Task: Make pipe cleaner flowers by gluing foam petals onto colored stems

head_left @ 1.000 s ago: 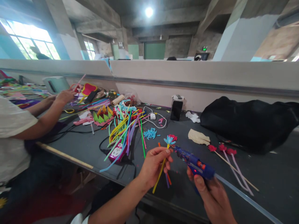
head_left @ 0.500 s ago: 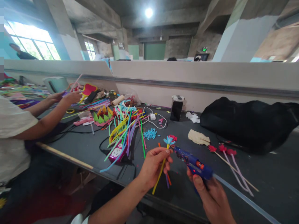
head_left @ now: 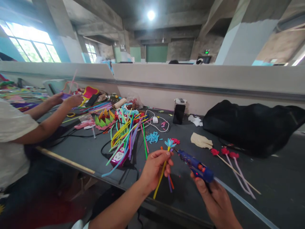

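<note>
"How does the flower (head_left: 170, 142) look?"

"Pale-blue petals (head_left: 172, 144) fan above a thin yellow stem (head_left: 160, 180) (leaning slightly), right of the power strip (head_left: 118, 155)."

"Held how?"

"The left hand (head_left: 155, 168) pinches the stem; the right hand (head_left: 215, 194) grips a blue glue gun (head_left: 193, 163), farther right."

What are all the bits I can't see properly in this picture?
All in the head view:
- Part of the yellow stem: hidden by the left hand.
- The trigger of the blue glue gun: hidden by the right hand.
- The far end of the clear glue stick: cut off by the bottom edge.
- The co-worker's head: cut off by the left edge.
- Any glue on the nozzle tip: too small to tell.
</note>
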Motion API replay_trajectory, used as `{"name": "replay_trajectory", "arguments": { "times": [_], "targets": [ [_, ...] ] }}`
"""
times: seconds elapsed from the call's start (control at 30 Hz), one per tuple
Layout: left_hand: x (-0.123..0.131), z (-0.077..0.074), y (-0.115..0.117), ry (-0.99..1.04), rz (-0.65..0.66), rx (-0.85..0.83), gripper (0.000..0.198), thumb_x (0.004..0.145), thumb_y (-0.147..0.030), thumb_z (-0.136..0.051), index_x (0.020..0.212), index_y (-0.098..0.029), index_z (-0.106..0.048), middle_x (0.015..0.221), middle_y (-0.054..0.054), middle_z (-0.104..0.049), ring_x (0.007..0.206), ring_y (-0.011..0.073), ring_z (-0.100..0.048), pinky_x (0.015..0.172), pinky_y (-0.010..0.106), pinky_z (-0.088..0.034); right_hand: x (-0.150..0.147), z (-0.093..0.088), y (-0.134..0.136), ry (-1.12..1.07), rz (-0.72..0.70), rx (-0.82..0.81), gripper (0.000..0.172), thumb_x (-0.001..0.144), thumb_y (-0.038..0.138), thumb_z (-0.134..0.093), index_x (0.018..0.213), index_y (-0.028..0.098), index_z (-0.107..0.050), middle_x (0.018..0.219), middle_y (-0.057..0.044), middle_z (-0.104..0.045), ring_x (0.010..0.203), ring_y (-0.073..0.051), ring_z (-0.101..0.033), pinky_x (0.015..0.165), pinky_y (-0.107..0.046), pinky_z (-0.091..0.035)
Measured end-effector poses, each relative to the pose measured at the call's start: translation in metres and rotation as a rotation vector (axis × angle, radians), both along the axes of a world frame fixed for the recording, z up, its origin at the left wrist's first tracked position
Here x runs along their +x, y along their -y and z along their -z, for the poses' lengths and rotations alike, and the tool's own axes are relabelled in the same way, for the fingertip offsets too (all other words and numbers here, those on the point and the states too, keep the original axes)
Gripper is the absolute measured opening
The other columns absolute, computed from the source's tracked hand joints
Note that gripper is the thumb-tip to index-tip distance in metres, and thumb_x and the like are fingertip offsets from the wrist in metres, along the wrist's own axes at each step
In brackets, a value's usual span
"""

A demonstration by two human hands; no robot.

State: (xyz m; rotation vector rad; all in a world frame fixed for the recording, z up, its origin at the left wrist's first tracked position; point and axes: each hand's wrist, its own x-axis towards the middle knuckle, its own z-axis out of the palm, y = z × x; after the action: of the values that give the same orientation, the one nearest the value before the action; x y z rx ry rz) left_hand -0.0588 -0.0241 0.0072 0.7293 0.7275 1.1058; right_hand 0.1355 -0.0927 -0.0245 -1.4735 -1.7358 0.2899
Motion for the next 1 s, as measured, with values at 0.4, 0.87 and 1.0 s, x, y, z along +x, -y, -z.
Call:
{"name": "replay_trajectory", "arguments": {
  "times": [0.4, 0.87, 1.0],
  "targets": [
    [-0.015, 0.004, -0.01, -0.061, -0.059, 0.034, 0.029, 0.071, -0.036, -0.07, 0.083, -0.01, -0.068, 0.054, -0.002, -0.055, 0.034, 0.0018, -0.035, 0.035, 0.018, -0.013, 0.024, 0.009, -0.015, 0.375, 0.048, 0.263, 0.069, 0.09, 0.033, -0.043, 0.15, 0.019, -0.011, 0.118, -0.015, -0.058, 0.098, -0.029, -0.06, 0.084, -0.044, -0.05],
    [-0.04, 0.003, -0.022, -0.082, -0.166, 0.034, 0.03, 0.068, -0.036, -0.072, 0.083, -0.011, -0.069, 0.058, -0.002, -0.055, 0.037, 0.0014, -0.035, 0.037, 0.018, -0.014, 0.055, 0.036, -0.034, 0.531, -0.077, -0.038, 0.077, 0.084, 0.033, -0.054, 0.149, 0.019, -0.015, 0.107, -0.01, -0.064, 0.092, -0.025, -0.064, 0.084, -0.043, -0.05],
    [-0.043, 0.003, -0.024, -0.076, -0.164, 0.027, 0.03, 0.07, -0.036, -0.071, 0.085, -0.011, -0.069, 0.059, -0.002, -0.054, 0.037, 0.001, -0.035, 0.037, 0.018, -0.014, 0.06, 0.009, -0.034, 0.611, -0.077, 0.023, 0.067, 0.082, 0.039, -0.058, 0.142, 0.022, -0.036, 0.109, -0.009, -0.065, 0.097, -0.027, -0.063, 0.085, -0.043, -0.049]
  ]
}}
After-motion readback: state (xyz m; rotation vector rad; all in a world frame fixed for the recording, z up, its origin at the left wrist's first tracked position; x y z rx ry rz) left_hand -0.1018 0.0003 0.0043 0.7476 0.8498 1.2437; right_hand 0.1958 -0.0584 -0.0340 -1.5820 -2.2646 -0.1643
